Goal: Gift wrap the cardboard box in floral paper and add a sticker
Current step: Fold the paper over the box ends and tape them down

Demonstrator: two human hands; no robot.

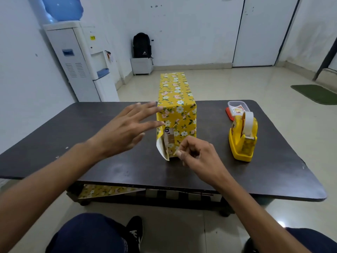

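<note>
A long cardboard box wrapped in yellow floral paper lies on the dark table, its near end facing me. At that end a side flap hangs loose at the lower left, and bare cardboard shows behind it. My left hand hovers with fingers spread just left of the box, fingertips at its left edge. My right hand is at the bottom of the near end with fingers curled, thumb and forefinger pinched together; a small bit of tape may be between them, too small to tell.
A yellow tape dispenser stands right of the box. Behind it is a clear container with stickers on a red lid. A spare floral sheet lies on the shelf under the table. My knees are below the near edge.
</note>
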